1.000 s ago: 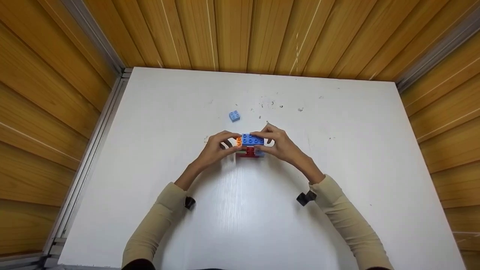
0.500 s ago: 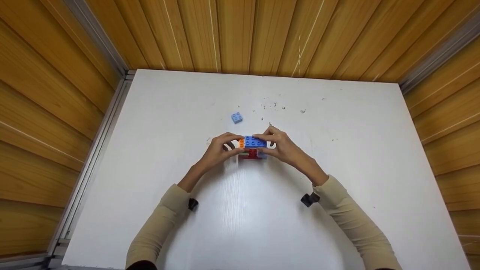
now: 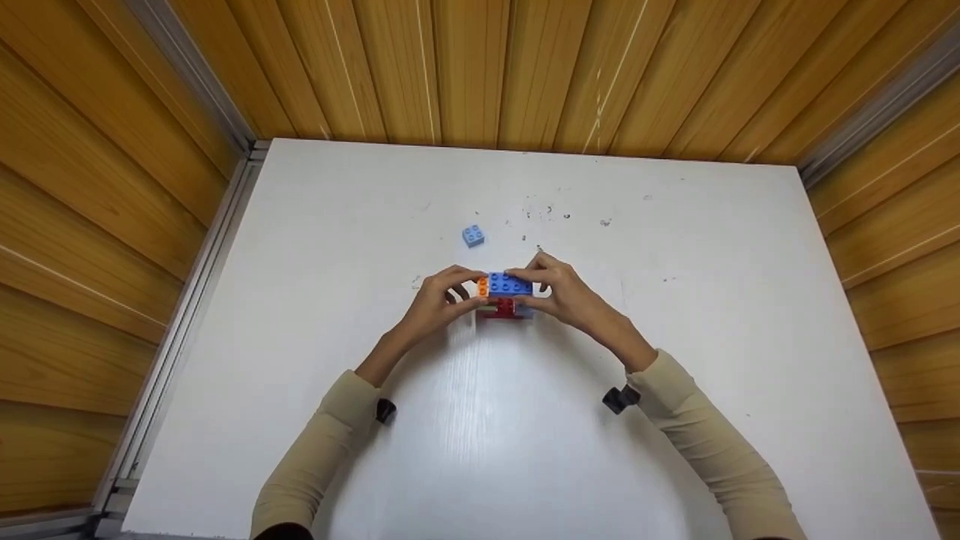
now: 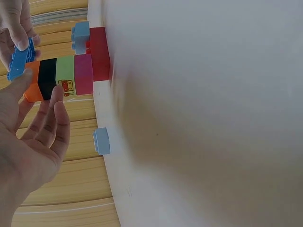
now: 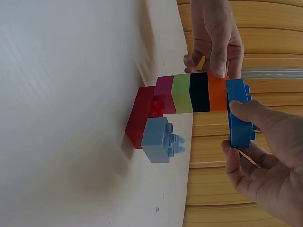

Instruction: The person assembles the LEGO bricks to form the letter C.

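Note:
Thumb and fingers of my right hand point(image 3: 566, 292) pinch a long blue brick point(image 5: 240, 113), studs facing up in the head view. One end of that brick sits over the orange brick point(image 5: 218, 94) at the top of a tower. My left hand point(image 3: 439, 300) grips the tower at the orange brick, its other fingers loosely bent beside it. Below orange come a black brick point(image 5: 199, 92), a light green brick point(image 4: 65, 71) with a printed picture and a magenta brick point(image 4: 84, 74). A long red brick point(image 4: 100, 54) forms the base, with a light blue brick point(image 5: 156, 139) on its other end.
A loose light blue brick point(image 3: 473, 235) lies on the white table point(image 3: 337, 225) beyond the hands. Wood-look panels point(image 3: 465, 67) stand behind the table and at both sides. Dark marks spot the tabletop near the loose brick.
The head view has shifted slightly. Both hands keep their hold, and the bricks stay in the same arrangement.

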A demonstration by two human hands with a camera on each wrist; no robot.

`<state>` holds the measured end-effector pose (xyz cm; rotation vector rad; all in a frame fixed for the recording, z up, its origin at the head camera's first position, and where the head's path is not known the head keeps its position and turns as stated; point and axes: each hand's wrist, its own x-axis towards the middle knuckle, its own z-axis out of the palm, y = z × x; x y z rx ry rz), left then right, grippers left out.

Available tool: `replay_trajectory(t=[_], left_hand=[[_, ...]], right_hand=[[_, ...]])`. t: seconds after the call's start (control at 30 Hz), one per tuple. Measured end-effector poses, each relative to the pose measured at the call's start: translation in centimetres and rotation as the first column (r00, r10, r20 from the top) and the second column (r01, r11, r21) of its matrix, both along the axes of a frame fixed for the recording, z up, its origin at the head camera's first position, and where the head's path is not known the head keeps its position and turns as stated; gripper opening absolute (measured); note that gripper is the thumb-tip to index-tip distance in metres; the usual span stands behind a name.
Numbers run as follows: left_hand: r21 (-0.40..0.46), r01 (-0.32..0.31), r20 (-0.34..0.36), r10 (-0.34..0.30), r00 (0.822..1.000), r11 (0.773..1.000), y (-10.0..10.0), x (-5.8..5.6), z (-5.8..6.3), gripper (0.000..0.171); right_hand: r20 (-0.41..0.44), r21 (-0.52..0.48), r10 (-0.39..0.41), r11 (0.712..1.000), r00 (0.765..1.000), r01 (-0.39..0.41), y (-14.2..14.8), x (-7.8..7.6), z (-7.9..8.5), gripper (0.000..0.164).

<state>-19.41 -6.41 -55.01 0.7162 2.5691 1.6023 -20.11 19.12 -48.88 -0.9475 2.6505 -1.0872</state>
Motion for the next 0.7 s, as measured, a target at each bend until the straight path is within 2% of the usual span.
replay_trajectory(t=[0.43, 0.7], left_hand=[[0.003, -0.009, 0.011, 0.009, 1.0, 1.0, -0.06, -0.07, -0.15, 0.041], [-0.006, 0.0, -0.003, 0.0, 1.0, 1.0, -0.02, 0.24, -0.15, 0.041]], right_hand=[[0.02, 0.013, -0.018, 1.0, 1.0, 0.017, -0.17, -0.04, 0.27, 0.044], [-0.015, 0.016, -0.019, 1.0, 1.0, 0.019, 0.06, 0.25, -0.47, 0.047]])
